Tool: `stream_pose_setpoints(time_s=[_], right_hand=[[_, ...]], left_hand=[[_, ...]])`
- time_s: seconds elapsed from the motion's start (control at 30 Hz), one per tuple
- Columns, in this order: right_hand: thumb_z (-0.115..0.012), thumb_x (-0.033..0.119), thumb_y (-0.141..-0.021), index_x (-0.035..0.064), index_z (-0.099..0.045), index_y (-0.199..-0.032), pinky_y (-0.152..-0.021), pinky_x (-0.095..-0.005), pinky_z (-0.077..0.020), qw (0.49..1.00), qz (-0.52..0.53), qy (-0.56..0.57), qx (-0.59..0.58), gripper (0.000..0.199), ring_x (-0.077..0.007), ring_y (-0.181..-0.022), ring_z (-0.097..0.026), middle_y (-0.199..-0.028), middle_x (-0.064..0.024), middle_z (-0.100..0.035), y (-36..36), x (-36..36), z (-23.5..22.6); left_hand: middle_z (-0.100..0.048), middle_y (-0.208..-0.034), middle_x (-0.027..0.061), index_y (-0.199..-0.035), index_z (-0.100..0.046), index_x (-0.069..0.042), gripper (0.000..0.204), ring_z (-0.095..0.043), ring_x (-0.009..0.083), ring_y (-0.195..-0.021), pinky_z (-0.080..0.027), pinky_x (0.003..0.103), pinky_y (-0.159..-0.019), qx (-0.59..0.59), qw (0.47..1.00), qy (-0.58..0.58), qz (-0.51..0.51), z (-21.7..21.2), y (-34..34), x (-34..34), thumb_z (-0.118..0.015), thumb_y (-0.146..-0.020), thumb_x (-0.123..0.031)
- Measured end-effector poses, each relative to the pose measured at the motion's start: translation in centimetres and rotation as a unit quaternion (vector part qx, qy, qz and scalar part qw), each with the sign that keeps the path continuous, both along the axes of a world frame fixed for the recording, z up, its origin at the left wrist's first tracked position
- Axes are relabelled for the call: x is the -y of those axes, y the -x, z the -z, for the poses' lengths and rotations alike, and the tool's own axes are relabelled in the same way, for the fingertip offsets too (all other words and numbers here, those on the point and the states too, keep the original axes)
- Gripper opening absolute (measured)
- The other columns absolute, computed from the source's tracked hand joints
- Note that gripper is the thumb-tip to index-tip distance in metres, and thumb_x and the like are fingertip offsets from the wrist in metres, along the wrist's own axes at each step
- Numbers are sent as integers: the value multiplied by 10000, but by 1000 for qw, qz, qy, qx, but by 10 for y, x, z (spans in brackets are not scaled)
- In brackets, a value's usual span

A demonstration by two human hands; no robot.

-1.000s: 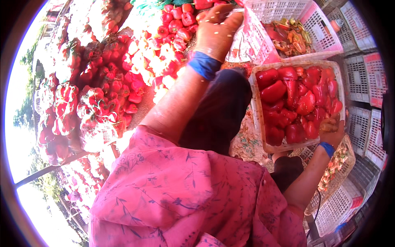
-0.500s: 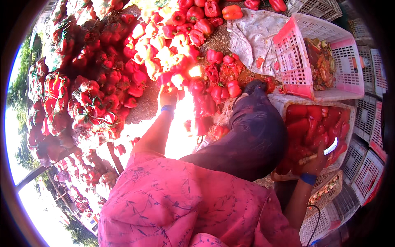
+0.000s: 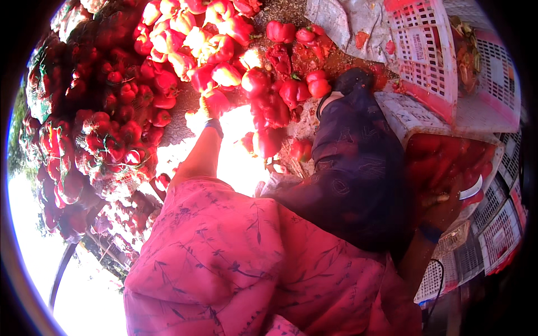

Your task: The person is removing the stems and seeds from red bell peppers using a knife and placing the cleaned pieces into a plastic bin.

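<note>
My left hand point(image 3: 204, 113) is stretched out to the near edge of a heap of red bell peppers point(image 3: 179, 28). Its fingers close around a red bell pepper point(image 3: 217, 103), though strong sunlight washes out part of the hand. On the right, my right hand point(image 3: 444, 211) grips a knife point(image 3: 471, 188) with a pale handle, its curved blade pointing away to the right. That hand is over the near side of a white crate point(image 3: 404, 116) filled with red pepper pieces point(image 3: 443, 159). Shadow hides some of its fingers.
Net sacks of red peppers point(image 3: 106, 134) are stacked at the left. Loose peppers point(image 3: 294, 92) lie by my foot point(image 3: 356, 81). A pink-and-white crate point(image 3: 423, 50) with scraps and a stained cloth point(image 3: 364, 25) are at the far right. More crates point(image 3: 496, 229) stand behind.
The whole view has shifted, with the heap now higher and further left. My left hand has drawn back slightly from the heap with a pepper. My right hand still holds the knife over the crate.
</note>
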State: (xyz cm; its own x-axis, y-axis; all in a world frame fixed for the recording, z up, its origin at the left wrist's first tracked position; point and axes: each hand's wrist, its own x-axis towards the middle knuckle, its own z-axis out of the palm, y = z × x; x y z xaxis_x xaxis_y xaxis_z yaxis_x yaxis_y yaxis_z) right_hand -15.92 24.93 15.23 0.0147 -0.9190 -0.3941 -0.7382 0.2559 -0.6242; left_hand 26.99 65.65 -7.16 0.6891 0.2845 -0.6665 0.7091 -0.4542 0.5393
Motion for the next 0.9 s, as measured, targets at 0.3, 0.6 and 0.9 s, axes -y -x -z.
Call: stream_pose_setpoints(time_s=[0.3,0.6,0.9], right_hand=[[-436,75,-968,99,-508,-1390,-468,-325,-501,988,-133,35,-74,429,-173,-577,-608,-895,-74,-620,-8,8,7],[-506,52,-865,82,-489,-1406,-572,-330,-521,884,-374,204,-194,543,-204,-684,-671,-962,-92,-675,16,-4,8],[-472,87,-964,59,-547,-1355,-495,-308,-500,998,-38,17,-37,399,-168,-599,-634,-928,-111,-663,-4,-24,-13]], left_hand=[[-566,-1255,170,-1386,-390,-109,850,-583,344,-1140,-497,404,-922,39,790,-149,593,-48,154,-3,-833,-700,-342],[-708,-893,30,-1110,-663,-97,427,-665,167,-847,-501,307,-759,-163,876,-52,451,34,149,15,-799,-714,-181],[-638,-1162,-1,-1357,-461,-178,747,-632,211,-1016,-515,433,-887,-181,947,113,241,35,172,-5,-802,-696,-103]])
